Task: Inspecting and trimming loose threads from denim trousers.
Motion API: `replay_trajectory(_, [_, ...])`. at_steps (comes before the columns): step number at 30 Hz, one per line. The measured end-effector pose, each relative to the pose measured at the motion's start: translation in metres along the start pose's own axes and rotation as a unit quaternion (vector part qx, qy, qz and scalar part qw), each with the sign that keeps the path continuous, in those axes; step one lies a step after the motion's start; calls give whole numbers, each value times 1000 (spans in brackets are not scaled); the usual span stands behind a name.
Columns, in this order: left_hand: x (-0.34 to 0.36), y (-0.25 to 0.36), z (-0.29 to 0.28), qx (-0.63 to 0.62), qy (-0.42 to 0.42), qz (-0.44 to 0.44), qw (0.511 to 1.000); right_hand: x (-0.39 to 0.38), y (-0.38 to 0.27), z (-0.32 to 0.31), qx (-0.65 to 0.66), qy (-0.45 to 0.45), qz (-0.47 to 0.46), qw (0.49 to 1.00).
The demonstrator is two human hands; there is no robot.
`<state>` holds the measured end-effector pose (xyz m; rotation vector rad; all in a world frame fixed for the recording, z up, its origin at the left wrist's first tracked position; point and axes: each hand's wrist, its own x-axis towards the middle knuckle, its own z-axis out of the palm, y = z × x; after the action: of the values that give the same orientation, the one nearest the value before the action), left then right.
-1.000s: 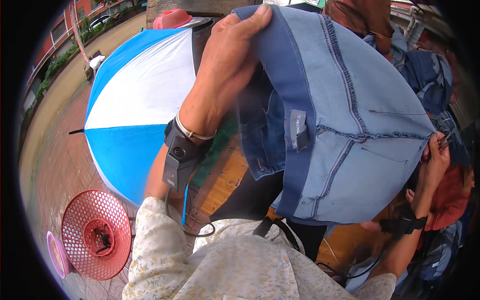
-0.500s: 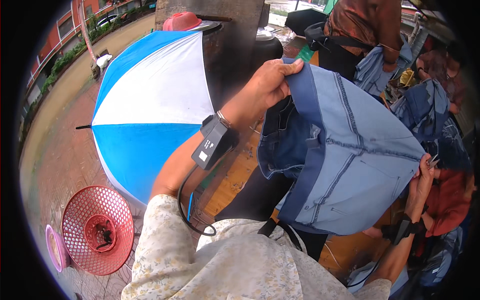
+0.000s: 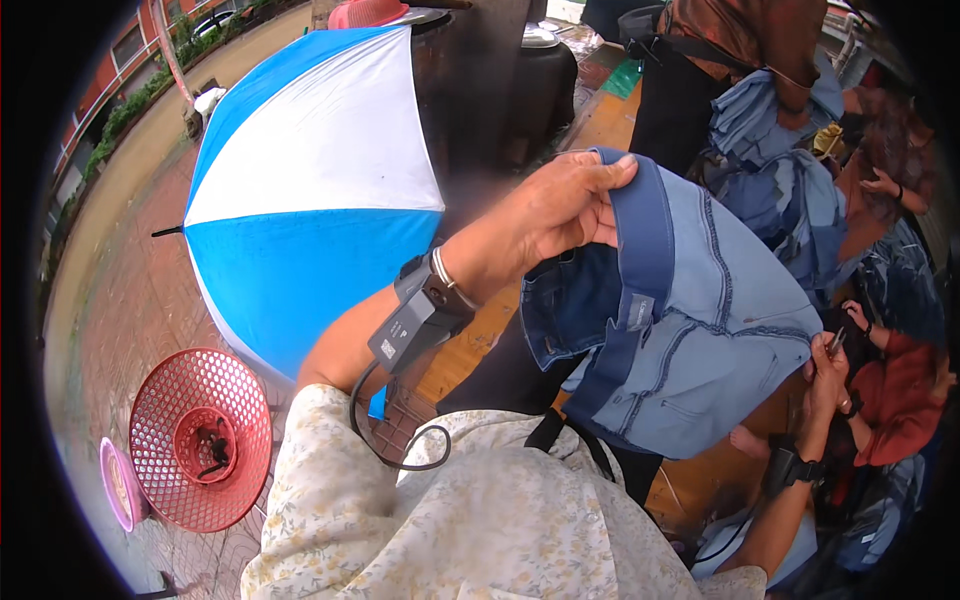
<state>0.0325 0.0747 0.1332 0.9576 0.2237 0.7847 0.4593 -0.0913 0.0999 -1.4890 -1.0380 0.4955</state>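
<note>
Denim garment [image 3: 735,285] lower than before, pinched by left grip [image 3: 572,207] and right grip [image 3: 828,372], metallic object [image 3: 838,341] at the latter indistinct

You wear a pale, loose shirt [image 3: 480,520] printed with small yellowish and grey flowers. Just behind your left hand [image 3: 580,205] sits a silvery bangle [image 3: 446,278], then a strapped black box [image 3: 402,332] bearing a pale square marking. A black cable [image 3: 420,467] loops from it beside your sleeve [image 3: 320,470]. Behind your right hand [image 3: 828,372], you wear a black wrist device [image 3: 790,467].
</note>
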Motion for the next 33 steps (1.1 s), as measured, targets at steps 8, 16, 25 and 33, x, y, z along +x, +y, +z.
replay_trajectory(8, [-75,-64,-26,-1,88,-26,996,-77,56,14,117,-147,108,976])
replay_trajectory(16, [-149,-116,-58,6,80,-126,989,-136,49,24,-76,-256,145,953])
replay_trajectory(25, [-136,-124,-47,-16,106,-121,987,-119,-35,79,-93,-183,-47,978])
replay_trajectory(33, [-130,-125,-41,-71,128,-80,986,-136,-38,195,-76,-424,-67,900])
